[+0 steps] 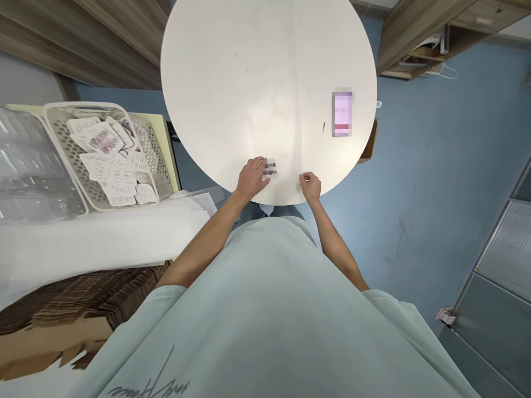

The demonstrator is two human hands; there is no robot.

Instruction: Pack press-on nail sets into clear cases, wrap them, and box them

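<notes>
A small clear case (271,168) with two rows of dark little pieces rests at the near edge of the round white table (215,110). My left hand (251,178) grips its left side, fingers at the top corner and thumb at the bottom one. To the right, apart from the case, my right hand (311,186) is closed in a pinch just over the table. Something pale and tiny may be between its fingertips, too small to make out.
A phone-like thing (342,113), blurred out, lies on the table's right side, with a small dark scrap (324,127) beside it. At left stands a white perforated basket (151,166) of printed cards (110,160), near clear plastic packs (37,166) and stacked cardboard (83,298).
</notes>
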